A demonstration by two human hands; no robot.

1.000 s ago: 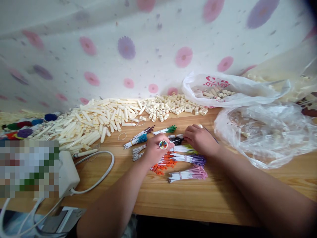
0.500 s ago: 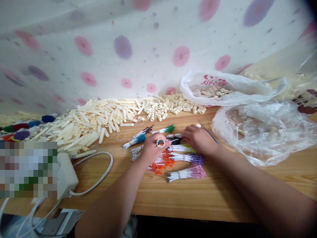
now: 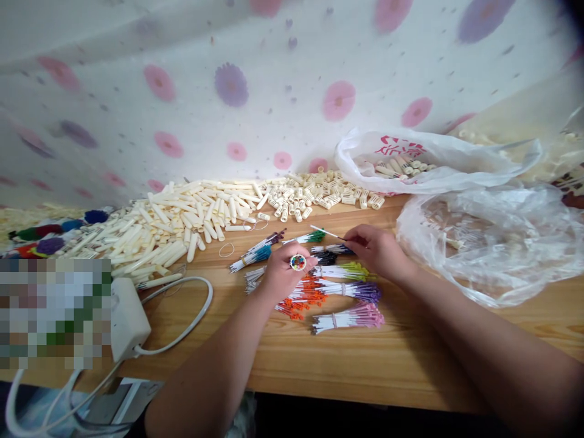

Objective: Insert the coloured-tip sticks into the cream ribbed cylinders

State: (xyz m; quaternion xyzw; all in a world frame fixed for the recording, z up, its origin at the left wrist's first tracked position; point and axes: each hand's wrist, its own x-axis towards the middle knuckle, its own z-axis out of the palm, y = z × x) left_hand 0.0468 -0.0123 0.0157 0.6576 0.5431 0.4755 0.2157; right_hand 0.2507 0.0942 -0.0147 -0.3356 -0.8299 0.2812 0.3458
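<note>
White stick (image 3: 325,232), thin, light, probably bendy; best pinched near its end, as my right hand (image 3: 375,250) does, fingertips closed, above the bundles. Left hand (image 3: 285,271) curled round a ring-ended holder (image 3: 298,263), coloured tips inside; likely rigid, easily gripped.

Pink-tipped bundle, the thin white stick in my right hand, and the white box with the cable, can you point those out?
Pink-tipped bundle (image 3: 349,319): head view, where white sticks meet pink tips.
Thin white stick (image 3: 326,233): head view, mid-shaft.
White box (image 3: 130,317): head view, its side.
</note>
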